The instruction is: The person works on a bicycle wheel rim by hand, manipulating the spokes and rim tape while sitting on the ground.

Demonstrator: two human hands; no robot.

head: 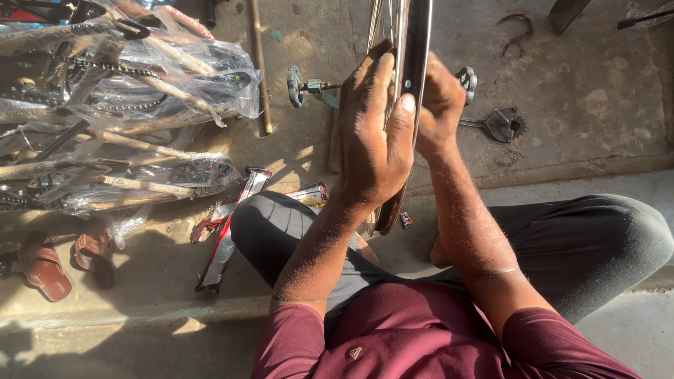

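A bicycle wheel rim (419, 42) stands edge-on in front of me, dark and shiny, with thin spokes (382, 21) beside it. My left hand (375, 133) wraps the rim from the left, thumb pressed against its edge. On the rim's other side my right hand (439, 105) grips it, fingers hidden behind the metal. The rim's lower part (387, 214) runs down between my knees. I sit on a concrete step in dark trousers and a maroon shirt.
Plastic-wrapped bicycle frames and parts (119, 105) lie stacked at the left. A pedal axle (309, 88) and a crank with sprocket (502, 125) lie on the ground behind the rim. Two brown sandals (63, 260) sit at lower left, torn wrappers (228, 228) by my left knee.
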